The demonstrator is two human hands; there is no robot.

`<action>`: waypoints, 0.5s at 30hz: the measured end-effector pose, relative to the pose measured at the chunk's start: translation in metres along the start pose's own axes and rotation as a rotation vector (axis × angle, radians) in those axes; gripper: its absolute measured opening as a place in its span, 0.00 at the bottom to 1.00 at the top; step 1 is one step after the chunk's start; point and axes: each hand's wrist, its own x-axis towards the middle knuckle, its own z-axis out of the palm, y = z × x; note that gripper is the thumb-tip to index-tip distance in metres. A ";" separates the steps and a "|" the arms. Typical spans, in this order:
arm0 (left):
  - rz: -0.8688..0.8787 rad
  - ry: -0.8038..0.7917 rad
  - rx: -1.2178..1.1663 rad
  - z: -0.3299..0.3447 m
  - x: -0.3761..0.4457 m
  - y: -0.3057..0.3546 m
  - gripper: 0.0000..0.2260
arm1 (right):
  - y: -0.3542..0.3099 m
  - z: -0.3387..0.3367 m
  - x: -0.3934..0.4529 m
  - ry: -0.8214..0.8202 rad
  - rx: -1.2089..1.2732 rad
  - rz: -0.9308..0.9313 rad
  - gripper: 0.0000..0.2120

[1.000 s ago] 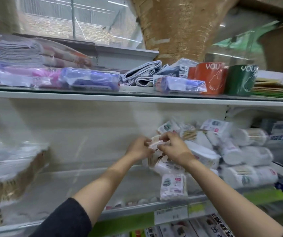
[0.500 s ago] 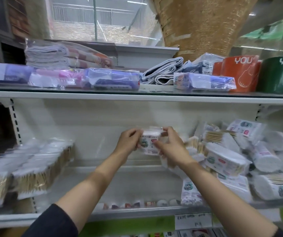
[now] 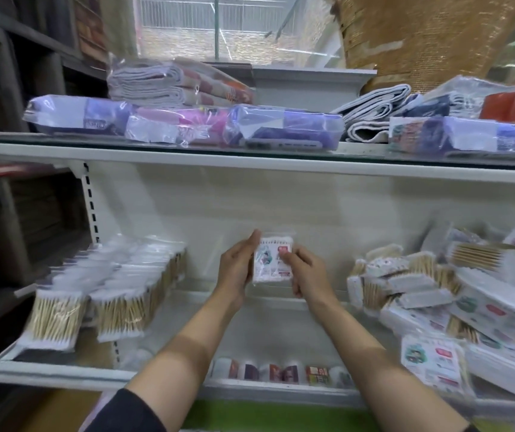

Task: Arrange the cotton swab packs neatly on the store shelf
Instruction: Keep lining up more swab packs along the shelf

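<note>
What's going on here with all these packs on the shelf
A person is sorting cotton swab packs on a store shelf. Both hands hold one small printed pack upright in front of the shelf's open middle stretch: the left hand grips its left edge, the right hand its right side. On the left stand neat rows of packs; on the right lies a jumbled pile of packs not yet sorted.

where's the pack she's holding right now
Head view, centre: the cotton swab pack is held upright between the left hand and right hand, over the middle shelf's bare gap.
</note>
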 end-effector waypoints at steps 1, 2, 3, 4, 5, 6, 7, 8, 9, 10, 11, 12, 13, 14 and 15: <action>0.001 0.001 0.014 0.001 0.000 -0.002 0.13 | 0.003 0.000 0.000 0.012 0.034 0.004 0.14; 0.000 -0.001 0.023 0.003 0.000 -0.004 0.11 | 0.006 -0.002 -0.001 0.019 0.050 0.008 0.14; -0.006 -0.009 0.032 0.004 0.000 -0.007 0.10 | 0.009 -0.004 -0.001 0.020 0.048 0.016 0.13; -0.022 -0.019 0.031 0.005 -0.001 -0.010 0.09 | 0.011 -0.007 0.000 0.017 0.038 0.024 0.12; -0.038 -0.029 0.031 0.006 -0.002 -0.012 0.08 | 0.014 -0.010 0.000 0.016 0.025 0.034 0.11; -0.049 -0.036 0.027 0.006 -0.003 -0.015 0.08 | 0.017 -0.012 0.000 0.013 0.014 0.039 0.09; -0.053 -0.043 0.027 0.005 -0.002 -0.017 0.08 | 0.018 -0.014 0.000 0.009 0.002 0.039 0.08; -0.057 -0.047 0.027 0.005 -0.003 -0.019 0.08 | 0.018 -0.014 -0.001 0.004 -0.008 0.035 0.08; -0.057 -0.051 0.025 0.004 -0.003 -0.020 0.08 | 0.019 -0.014 -0.002 -0.001 -0.015 0.029 0.08; -0.052 -0.056 0.016 0.004 -0.004 -0.020 0.08 | 0.019 -0.015 -0.003 -0.005 -0.019 0.020 0.09; -0.042 -0.066 0.007 0.003 -0.004 -0.021 0.08 | 0.019 -0.015 -0.004 -0.009 -0.021 0.010 0.09; -0.038 -0.078 -0.003 0.003 -0.004 -0.021 0.08 | 0.018 -0.015 -0.005 -0.015 -0.021 0.001 0.09; -0.033 -0.091 -0.013 0.003 -0.005 -0.021 0.08 | 0.018 -0.015 -0.005 -0.022 -0.019 -0.004 0.09; -0.031 -0.106 -0.024 0.003 -0.006 -0.020 0.08 | 0.018 -0.015 -0.005 -0.027 -0.014 -0.005 0.09; -0.030 -0.119 -0.037 0.002 -0.006 -0.020 0.07 | 0.019 -0.015 -0.005 -0.031 -0.004 -0.006 0.09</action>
